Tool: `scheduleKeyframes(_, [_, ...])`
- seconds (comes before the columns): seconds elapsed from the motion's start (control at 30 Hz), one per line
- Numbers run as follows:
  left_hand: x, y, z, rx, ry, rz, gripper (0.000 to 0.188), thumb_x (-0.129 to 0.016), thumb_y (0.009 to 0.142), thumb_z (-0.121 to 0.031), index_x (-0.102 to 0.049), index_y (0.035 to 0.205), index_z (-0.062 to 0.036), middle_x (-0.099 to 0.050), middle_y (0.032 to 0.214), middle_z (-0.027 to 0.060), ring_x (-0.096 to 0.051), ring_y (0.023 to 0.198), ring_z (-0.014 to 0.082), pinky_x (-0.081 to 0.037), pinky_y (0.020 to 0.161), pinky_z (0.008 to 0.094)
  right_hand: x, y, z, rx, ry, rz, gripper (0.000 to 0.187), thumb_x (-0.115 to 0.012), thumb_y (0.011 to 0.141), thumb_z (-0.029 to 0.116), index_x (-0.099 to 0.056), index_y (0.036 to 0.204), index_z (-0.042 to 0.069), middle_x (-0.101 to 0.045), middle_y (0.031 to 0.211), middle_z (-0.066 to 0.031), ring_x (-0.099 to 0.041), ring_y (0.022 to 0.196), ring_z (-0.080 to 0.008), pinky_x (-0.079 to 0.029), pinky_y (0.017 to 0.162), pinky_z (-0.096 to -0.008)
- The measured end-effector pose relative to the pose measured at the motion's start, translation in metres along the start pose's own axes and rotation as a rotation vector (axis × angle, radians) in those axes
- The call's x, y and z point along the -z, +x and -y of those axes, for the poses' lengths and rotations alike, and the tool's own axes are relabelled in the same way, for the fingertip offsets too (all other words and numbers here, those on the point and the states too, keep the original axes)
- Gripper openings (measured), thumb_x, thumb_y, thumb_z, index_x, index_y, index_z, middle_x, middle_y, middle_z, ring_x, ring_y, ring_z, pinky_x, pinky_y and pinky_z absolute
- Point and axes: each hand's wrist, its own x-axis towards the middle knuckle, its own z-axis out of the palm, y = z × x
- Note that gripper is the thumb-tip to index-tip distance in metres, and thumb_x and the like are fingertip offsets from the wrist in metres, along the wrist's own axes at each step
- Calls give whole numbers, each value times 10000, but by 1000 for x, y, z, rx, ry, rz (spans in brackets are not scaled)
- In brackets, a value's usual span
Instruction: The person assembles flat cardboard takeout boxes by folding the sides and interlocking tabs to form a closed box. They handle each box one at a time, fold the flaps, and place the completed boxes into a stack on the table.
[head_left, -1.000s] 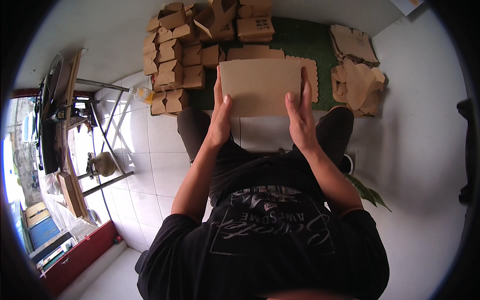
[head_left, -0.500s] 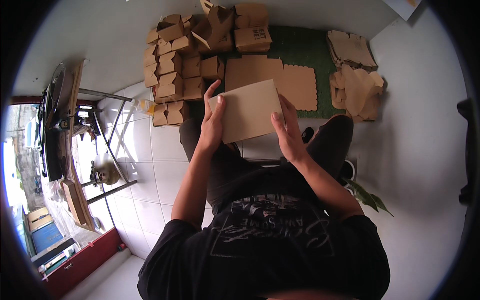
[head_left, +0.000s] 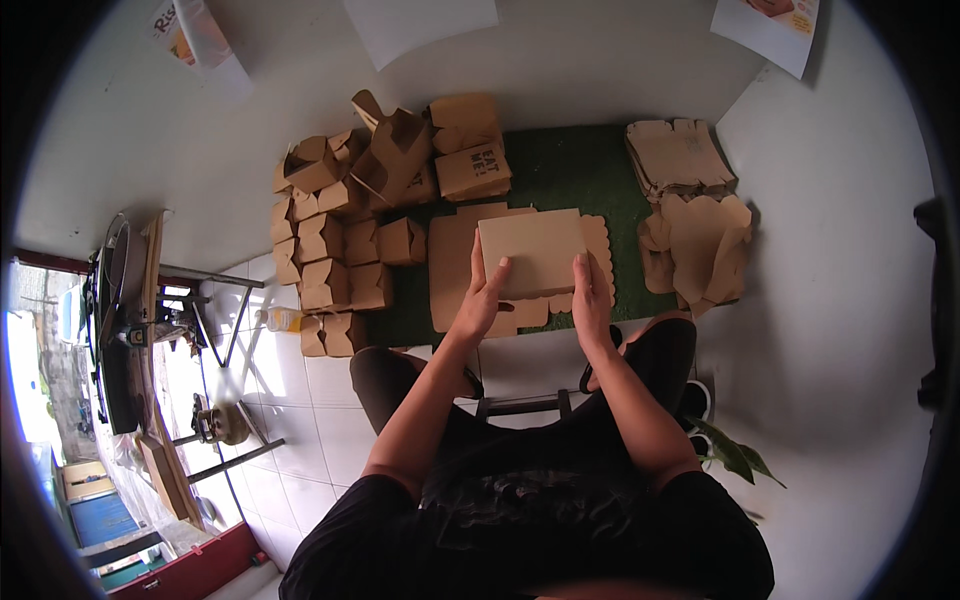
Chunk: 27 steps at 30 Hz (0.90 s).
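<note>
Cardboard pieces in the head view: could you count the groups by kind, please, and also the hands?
Folded cardboard piece held in both hands: 1
Heap of assembled brown boxes: 1
Stacks of flat cardboard blanks: 2, one behind the other, at the right
Flat blanks on the green mat: 1 pile
Hands: 2, left hand and right hand
Total: 7

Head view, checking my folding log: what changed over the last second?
The flat cardboard sheet held out in both hands has been folded into a smaller panel and drawn in closer. The left hand and right hand kept hold throughout. The folded boxes and flat stacks stayed put.
</note>
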Motion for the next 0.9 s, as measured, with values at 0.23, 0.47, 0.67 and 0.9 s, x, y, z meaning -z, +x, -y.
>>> scheduleKeyframes(0.23, [-28, 126, 21, -53, -1, -121, 921, -505, 1168, -499, 25, 1898, -312, -361, 1819, 143, -604, 1395, 302, -582, 974, 439, 24, 125, -60, -47, 23, -6, 755, -677, 1126, 466, -511, 1740, 59, -597, 1466, -265, -629, 1340, -399, -490, 1180, -498])
scheduleKeyframes(0.47, [-81, 202, 21, -231, -176, -327, 873, -644, 1210, -338, -105, 1865, -132, -503, 1738, 225, -624, 1454, 284, -550, 1142, 405, 16, 198, -81, 105, -76, -294, 701, -645, 1160, 435, -495, 1751, 90, -610, 1438, -272, -633, 1342, -405, -498, 1176, -498])
scheduleKeyframes(0.67, [-108, 210, 31, -230, 34, -294, 797, -621, 1214, -355, -215, 1848, -93, -554, 1679, 259, -623, 1456, 325, -495, 1225, 444, 23, 218, -84, 137, 242, -455, 449, -628, 1163, 312, -692, 1507, 31, -661, 1464, -197, -672, 1341, -335, -515, 1173, -462])
scheduleKeyframes(0.9, [-61, 185, 20, -189, 113, -202, 807, -584, 1210, -501, -257, 1843, -121, -611, 1568, 243, -669, 1350, 317, -554, 1141, 465, 16, 186, -82, 175, 217, -442, 441, -622, 1179, 293, -675, 1513, 10, -672, 1465, -160, -669, 1337, -269, -516, 1166, -422])
